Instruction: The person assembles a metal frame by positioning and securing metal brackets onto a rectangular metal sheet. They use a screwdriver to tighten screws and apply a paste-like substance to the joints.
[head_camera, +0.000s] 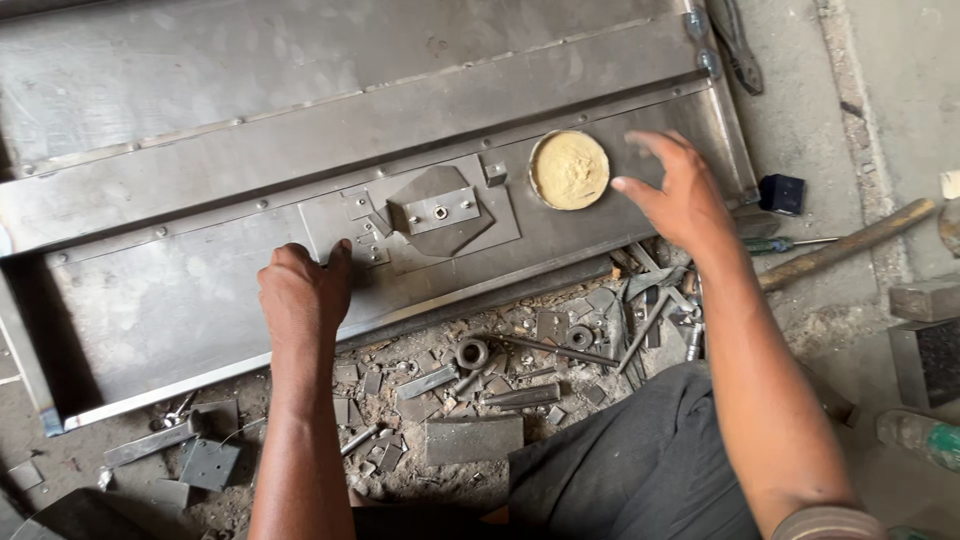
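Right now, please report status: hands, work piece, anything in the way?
Left hand pressed on metal panel, empty. Right hand open, beside round tin of paste. Scrap metal bits on floor below panel.

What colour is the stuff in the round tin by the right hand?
Pale yellowish tan paste, seen in the head view.

Left hand (303, 292) resting knuckles-down on a long steel panel (180, 290), just beside a bolted metal plate (440, 212). Right hand (672, 190) spread open, hovering beside a round tin of yellowish paste (569, 169). Metal scraps (470, 385) strewn below; wooden handle (850, 243) at right.
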